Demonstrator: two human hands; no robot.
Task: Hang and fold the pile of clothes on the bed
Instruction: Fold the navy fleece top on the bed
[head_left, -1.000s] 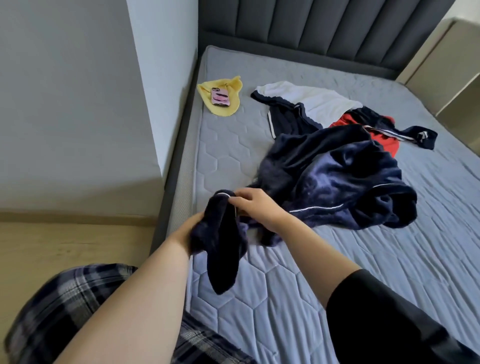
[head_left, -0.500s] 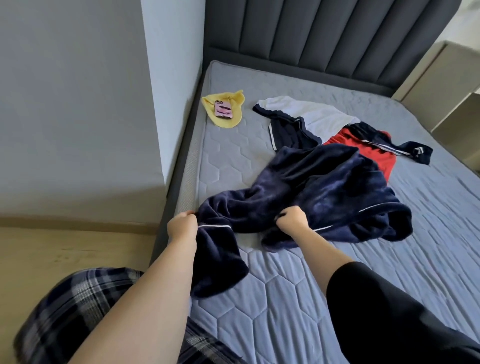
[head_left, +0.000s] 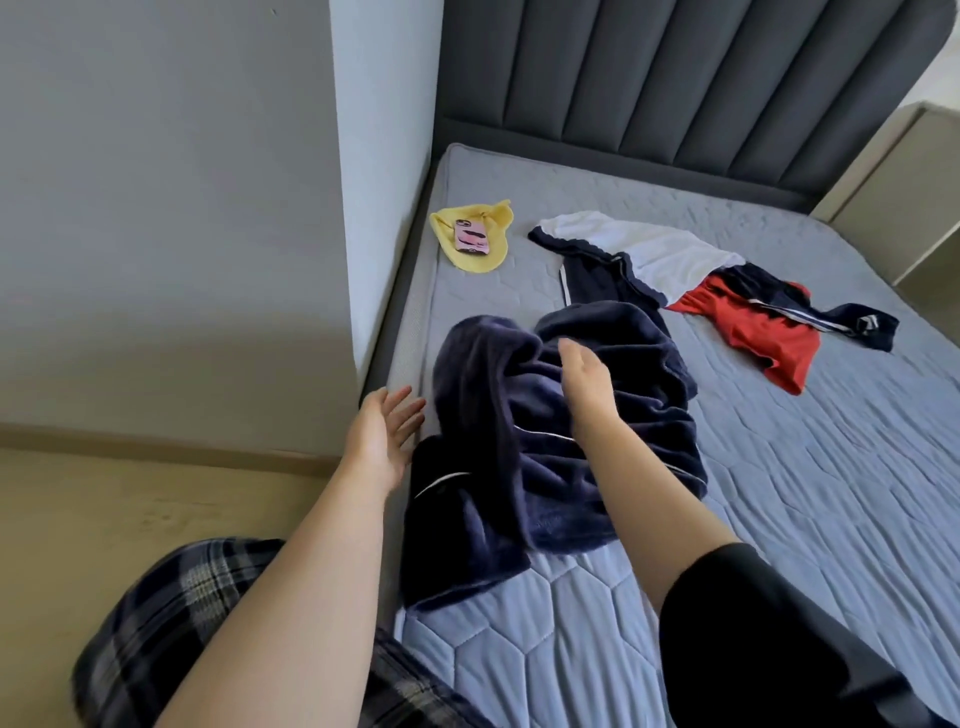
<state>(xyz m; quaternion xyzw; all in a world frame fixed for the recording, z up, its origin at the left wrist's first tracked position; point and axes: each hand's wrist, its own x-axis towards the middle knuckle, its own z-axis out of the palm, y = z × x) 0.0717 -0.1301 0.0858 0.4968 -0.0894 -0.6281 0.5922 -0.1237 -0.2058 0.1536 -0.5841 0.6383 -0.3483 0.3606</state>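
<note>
A dark navy fleece garment (head_left: 524, 447) with thin white piping lies bunched at the near left of the grey quilted mattress (head_left: 779, 519). My left hand (head_left: 382, 431) hovers open just left of it, at the bed's edge, fingers spread and holding nothing. My right hand (head_left: 584, 382) is open above the garment's middle, fingers straight, palm facing left. Farther back lie a white and navy garment (head_left: 660, 254) and a red and navy garment (head_left: 763, 332).
A yellow cloth (head_left: 475, 244) with a pink phone (head_left: 471, 238) on it lies at the far left corner. A grey padded headboard (head_left: 675, 78) stands behind. A wall corner (head_left: 374, 208) borders the bed's left side; beige furniture (head_left: 893, 197) stands at right.
Both hands have let go of the navy fleece garment, which has dropped into a heap near the bed's left edge. The hands have opened and the view has tilted down.
</note>
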